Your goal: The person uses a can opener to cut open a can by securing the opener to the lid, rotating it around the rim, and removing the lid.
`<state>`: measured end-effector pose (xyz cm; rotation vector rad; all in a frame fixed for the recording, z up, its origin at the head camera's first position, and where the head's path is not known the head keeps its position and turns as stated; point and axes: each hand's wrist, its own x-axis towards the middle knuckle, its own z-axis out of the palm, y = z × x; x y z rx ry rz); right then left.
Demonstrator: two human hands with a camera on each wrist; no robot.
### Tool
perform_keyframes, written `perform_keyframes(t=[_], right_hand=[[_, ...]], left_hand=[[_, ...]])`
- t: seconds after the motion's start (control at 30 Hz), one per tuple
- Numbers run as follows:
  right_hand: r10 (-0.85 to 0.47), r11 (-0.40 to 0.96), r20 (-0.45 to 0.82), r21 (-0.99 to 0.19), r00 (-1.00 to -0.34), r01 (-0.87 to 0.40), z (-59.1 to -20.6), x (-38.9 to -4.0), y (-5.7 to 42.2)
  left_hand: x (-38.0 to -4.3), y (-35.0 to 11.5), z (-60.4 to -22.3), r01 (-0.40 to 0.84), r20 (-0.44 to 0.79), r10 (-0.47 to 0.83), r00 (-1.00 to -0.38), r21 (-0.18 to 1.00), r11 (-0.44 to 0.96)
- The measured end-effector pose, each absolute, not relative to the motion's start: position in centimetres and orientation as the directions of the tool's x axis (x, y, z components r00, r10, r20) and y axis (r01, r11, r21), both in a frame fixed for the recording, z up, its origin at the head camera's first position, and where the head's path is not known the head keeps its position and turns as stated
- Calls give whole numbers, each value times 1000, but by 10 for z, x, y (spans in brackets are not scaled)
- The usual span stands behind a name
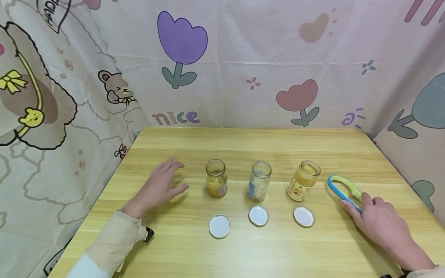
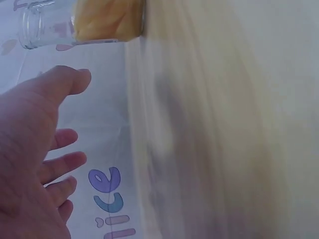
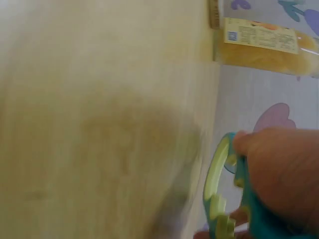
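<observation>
My left hand (image 1: 158, 188) hovers left of the first glass jar (image 1: 217, 181), fingers spread and holding nothing. In the left wrist view its thumb points toward that jar (image 2: 107, 22), which holds orange-yellow fruit. At the right, my right hand (image 1: 382, 224) grips a blue and yellow-green jar opener (image 1: 336, 189) by its handle end; the loop points away from me. Left of the opener stands a labelled jar (image 1: 300, 183) of yellow fruit. Between the two is a jar (image 1: 259, 183) with pale contents and a blue label. All three jars are upright and lidless.
In front of the jars lie three round lids, white inside up: a left one (image 1: 219, 226), a middle one (image 1: 259, 215) and a right one (image 1: 304, 216). A printed cloth (image 1: 236, 34) hangs behind the wooden table (image 1: 257, 255) and along its sides.
</observation>
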<state>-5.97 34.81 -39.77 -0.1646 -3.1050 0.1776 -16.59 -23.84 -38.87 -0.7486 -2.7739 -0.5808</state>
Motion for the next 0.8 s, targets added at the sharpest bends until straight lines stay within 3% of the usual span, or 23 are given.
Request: perform_keyframes(t=[0.2,0.53,0.7,0.8], right_hand=[[101,991,73,-97,-992,93,-406,-57,350],[94,992,-18,-87,-995,96,-405,-56,353],[93,990,-6,-102,-996,93,-398,-56,350],[75,991,66,-111,-995,68,-393,-58,347]], left_hand=[[-163,-249,-394,528,321,440,-839,277,803],[-158,-263,-392,517,310,436,-845,268,813],[-151,-270,-390,456,284,384,-879,264,850],[-147,-273,-387,396,267,330,-906,255,882]])
